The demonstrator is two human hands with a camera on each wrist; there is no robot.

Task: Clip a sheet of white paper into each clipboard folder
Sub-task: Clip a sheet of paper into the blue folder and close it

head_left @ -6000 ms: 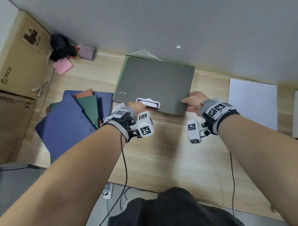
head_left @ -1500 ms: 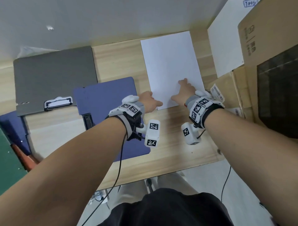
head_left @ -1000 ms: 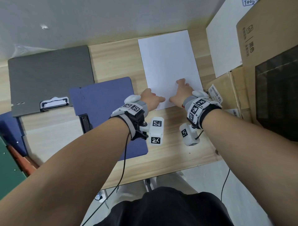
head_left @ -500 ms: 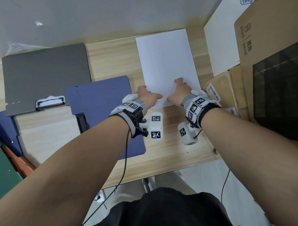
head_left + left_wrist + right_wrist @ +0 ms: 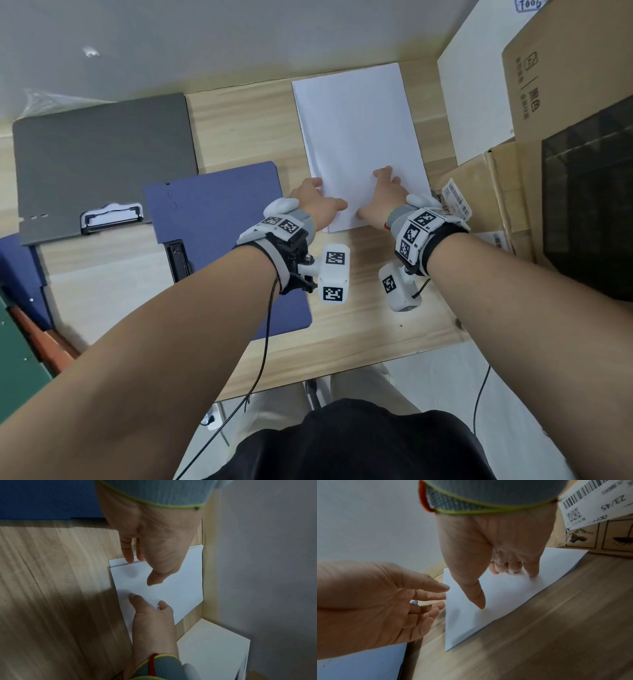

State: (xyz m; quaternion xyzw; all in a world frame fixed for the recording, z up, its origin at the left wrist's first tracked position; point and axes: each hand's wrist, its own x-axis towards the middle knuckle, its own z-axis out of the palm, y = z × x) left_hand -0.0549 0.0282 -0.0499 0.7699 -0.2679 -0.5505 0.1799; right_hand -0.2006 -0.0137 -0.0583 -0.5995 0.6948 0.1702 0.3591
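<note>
A stack of white paper (image 5: pixel 356 130) lies at the back right of the wooden desk. My right hand (image 5: pixel 373 193) presses its near end with bent fingertips (image 5: pixel 531 573) and thumb. My left hand (image 5: pixel 330 195) is at the stack's near left corner, with fingers (image 5: pixel 127 555) straight against the edge and the thumb just over the top sheet (image 5: pixel 180 588). That sheet sits slightly offset from those below. A closed blue clipboard folder (image 5: pixel 212 212) with a black clip (image 5: pixel 176 260) lies left of the paper. Behind it lies a grey folder (image 5: pixel 102 150).
Cardboard boxes (image 5: pixel 568 102) and a white board (image 5: pixel 472 96) crowd the desk's right side, close to my right wrist. More folders, blue, green and orange, are stacked at the far left (image 5: pixel 20 342). The wall runs behind the paper.
Six seconds ago both hands were on the grey folder. Over the last second and a half they have stayed at the paper's near end, the left hand edging onto its left corner.
</note>
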